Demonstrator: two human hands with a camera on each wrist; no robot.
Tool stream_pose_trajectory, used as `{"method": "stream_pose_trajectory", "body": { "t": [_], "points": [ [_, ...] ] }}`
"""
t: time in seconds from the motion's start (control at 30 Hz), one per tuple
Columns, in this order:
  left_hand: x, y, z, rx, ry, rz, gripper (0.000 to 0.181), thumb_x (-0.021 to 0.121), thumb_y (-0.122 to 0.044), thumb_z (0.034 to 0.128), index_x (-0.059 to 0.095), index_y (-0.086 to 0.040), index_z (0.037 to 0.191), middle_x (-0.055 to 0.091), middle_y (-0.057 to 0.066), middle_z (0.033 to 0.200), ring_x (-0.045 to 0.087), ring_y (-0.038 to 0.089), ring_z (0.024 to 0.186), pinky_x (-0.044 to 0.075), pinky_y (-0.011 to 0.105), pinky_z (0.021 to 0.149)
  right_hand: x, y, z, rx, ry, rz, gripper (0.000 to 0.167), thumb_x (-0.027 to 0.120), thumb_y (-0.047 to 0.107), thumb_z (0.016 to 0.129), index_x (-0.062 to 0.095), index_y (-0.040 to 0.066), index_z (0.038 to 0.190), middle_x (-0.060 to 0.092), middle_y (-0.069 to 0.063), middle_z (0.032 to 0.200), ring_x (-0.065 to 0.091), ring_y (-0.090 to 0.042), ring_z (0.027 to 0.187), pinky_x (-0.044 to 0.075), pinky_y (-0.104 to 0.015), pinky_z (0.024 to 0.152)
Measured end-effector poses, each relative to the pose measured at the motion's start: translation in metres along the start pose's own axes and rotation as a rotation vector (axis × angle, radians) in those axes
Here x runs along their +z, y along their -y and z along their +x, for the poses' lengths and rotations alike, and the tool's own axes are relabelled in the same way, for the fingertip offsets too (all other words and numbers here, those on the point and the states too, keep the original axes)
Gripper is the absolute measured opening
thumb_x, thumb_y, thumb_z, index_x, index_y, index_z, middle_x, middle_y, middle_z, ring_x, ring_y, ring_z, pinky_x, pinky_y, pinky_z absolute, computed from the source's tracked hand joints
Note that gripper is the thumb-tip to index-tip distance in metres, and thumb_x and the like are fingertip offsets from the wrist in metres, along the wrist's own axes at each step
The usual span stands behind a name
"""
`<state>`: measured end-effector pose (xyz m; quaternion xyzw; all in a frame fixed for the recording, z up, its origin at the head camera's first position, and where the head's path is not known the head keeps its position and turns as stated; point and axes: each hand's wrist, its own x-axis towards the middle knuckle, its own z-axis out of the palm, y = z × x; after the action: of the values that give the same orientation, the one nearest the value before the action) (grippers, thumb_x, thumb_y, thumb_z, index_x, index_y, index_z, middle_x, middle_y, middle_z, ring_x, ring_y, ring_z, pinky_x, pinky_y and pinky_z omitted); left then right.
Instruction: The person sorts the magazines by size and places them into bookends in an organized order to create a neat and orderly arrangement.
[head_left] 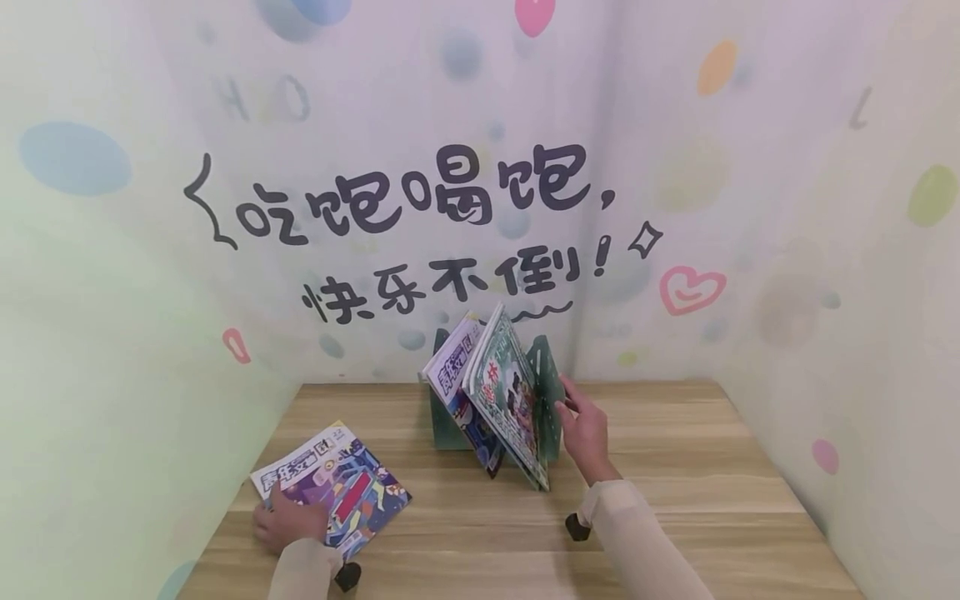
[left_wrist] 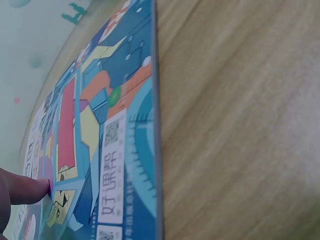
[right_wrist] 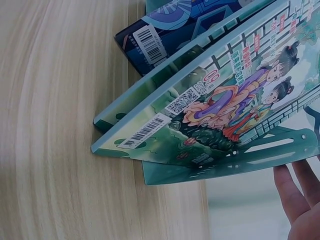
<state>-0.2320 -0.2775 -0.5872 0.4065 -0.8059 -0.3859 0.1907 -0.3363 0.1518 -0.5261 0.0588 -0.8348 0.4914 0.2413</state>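
Observation:
My left hand (head_left: 291,518) grips the near left edge of a purple-and-blue magazine (head_left: 367,492) at the table's left side, thumb on the cover. In the left wrist view, one digit lies on that magazine's cover (left_wrist: 95,135); the fingers beneath are hidden. My right hand (head_left: 588,433) touches the outer right panel of a green perforated bookend (head_left: 551,400) with fairly straight fingers (right_wrist: 290,195). Between the bookend's sides, two green illustrated magazines (head_left: 510,392) lean at a slant. Another purple-and-blue magazine (head_left: 457,392) leans on their left.
The wood-grain table (head_left: 675,500) stands against pale walls (head_left: 810,208) printed with coloured dots and dark lettering. The bookend's left panel (head_left: 444,425) rises behind the leaning purple magazine. Lower corners of the leaning magazines jut toward the near side.

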Motion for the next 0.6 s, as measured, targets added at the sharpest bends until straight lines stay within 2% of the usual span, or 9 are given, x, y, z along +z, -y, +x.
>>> {"method": "stream_pose_trajectory", "body": {
  "t": [0.3, 0.43, 0.6],
  "points": [
    [0.003, 0.005, 0.004, -0.055, 0.051, -0.009, 0.08, 0.063, -0.005, 0.0767, 0.028, -0.002, 0.149, 0.032, 0.041, 0.128, 0.029, 0.054, 0.119, 0.024, 0.061, 0.102, -0.001, 0.001, 0.001, 0.014, 0.019, 0.015, 0.05, 0.065, 0.003, 0.092, 0.055, 0.017, 0.139, 0.06, -0.013, 0.131, 0.064, -0.036, 0.106, 0.055, -0.051, 0.083],
    [0.004, 0.008, 0.003, -0.008, 0.031, -0.027, 0.07, 0.064, -0.004, 0.0743, 0.039, 0.003, 0.14, 0.044, 0.039, 0.122, 0.04, 0.055, 0.113, 0.031, 0.059, 0.099, -0.001, 0.0, 0.001, 0.011, 0.015, 0.011, 0.05, 0.065, 0.003, 0.092, 0.056, 0.017, 0.139, 0.061, -0.014, 0.129, 0.064, -0.036, 0.106, 0.055, -0.051, 0.082],
    [0.005, 0.01, -0.001, 0.035, 0.011, -0.1, 0.056, 0.063, -0.003, 0.077, 0.052, -0.001, 0.131, 0.056, 0.033, 0.12, 0.053, 0.048, 0.103, 0.039, 0.056, 0.088, -0.001, 0.001, 0.0, 0.007, 0.019, 0.0, 0.049, 0.064, 0.003, 0.092, 0.056, 0.016, 0.139, 0.06, -0.015, 0.13, 0.064, -0.038, 0.106, 0.054, -0.053, 0.083]
  ]
}}
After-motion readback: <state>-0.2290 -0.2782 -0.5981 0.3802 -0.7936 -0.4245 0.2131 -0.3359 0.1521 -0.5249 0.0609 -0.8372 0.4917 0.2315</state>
